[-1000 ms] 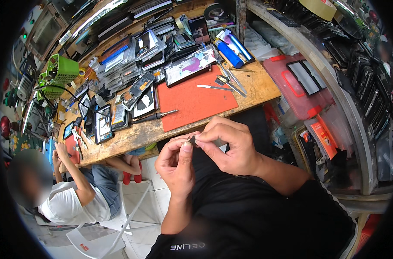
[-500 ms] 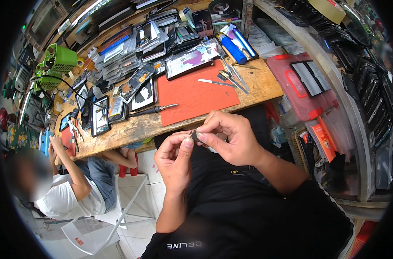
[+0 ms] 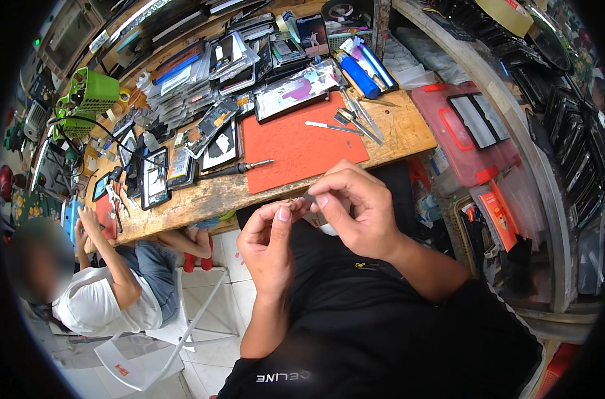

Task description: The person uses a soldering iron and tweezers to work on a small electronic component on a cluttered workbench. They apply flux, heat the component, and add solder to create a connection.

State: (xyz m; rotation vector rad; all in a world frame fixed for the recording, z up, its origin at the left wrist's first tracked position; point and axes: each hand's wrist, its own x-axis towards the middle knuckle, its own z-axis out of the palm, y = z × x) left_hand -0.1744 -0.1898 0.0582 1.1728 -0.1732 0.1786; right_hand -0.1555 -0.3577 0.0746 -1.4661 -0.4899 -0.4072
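Green basket (image 3: 101, 91) — contents unclear; left hand (image 3: 268, 246) pinching piece (image 3: 291, 202)

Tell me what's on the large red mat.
The mat holds a thin metal strip, a soldering iron's tip and slim tools at its right edge. A black-framed panel overlaps its far edge, hiding whatever is beneath.

Phone repair workshop: soldering iron (image 3: 232, 169), opened phone (image 3: 213, 126), workbench (image 3: 403, 128)
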